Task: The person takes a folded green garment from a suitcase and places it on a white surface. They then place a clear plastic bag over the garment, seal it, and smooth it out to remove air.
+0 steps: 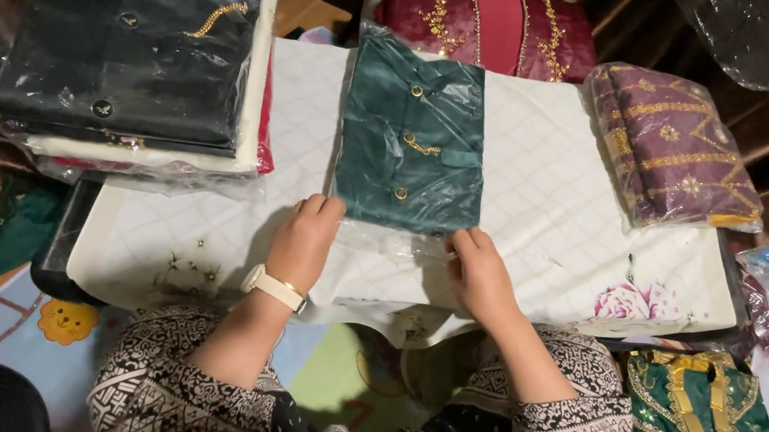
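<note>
White quilted cloth [540, 184] covers the low surface in front of you, with a floor mat showing below it. Your left hand [303, 242] rests on that cloth, fingers pressed together and curled, their tips pinching the near-left edge of the green garment [411, 137], which lies flat in its clear bag. Your right hand [480, 273] sits just below the bag's near edge, fingers together and flat, pinning the loose plastic against the cloth. Beyond your left fingertips stands a stack of bagged clothes [134, 71], black on top. Past the green garment lies a maroon one [487, 16], and well right of your right fingers a purple one [670, 146].
</note>
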